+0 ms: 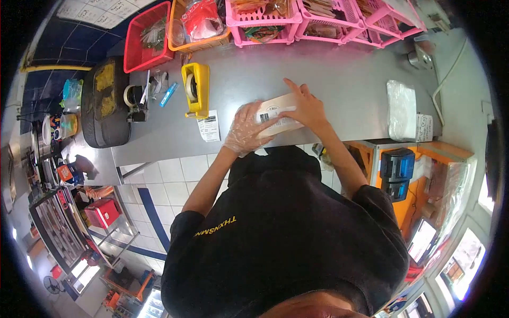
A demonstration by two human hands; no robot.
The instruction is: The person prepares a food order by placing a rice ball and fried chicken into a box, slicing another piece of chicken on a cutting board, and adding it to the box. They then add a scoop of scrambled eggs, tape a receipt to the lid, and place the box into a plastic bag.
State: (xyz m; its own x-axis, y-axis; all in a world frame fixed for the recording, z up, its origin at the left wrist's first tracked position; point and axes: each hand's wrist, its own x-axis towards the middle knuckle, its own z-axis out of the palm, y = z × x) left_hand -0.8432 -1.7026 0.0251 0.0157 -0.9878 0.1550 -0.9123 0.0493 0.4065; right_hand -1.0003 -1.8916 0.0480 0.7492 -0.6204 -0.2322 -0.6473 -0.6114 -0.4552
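Observation:
A small pale carton [285, 126] with a printed white label on it is held just above the steel counter's front edge, close to my body. My left hand [246, 129], in a clear plastic glove, grips the carton's left end, with fingers over its top and front. My bare right hand [308, 109] is at the right end. Its thumb lies across the label and its index finger points up off the carton. The undersides of both grips are hidden. Just left of the gloved hand, a printed paper slip [209, 126] lies on the counter below a yellow tape dispenser [195, 91].
Pink baskets [265, 20], an orange basket [179, 33] and a red basket [137, 34] line the counter's back. A light-blue marker [168, 95] and a dark case [104, 127] are at left. A stack of clear plastic bags [401, 108] lies at right.

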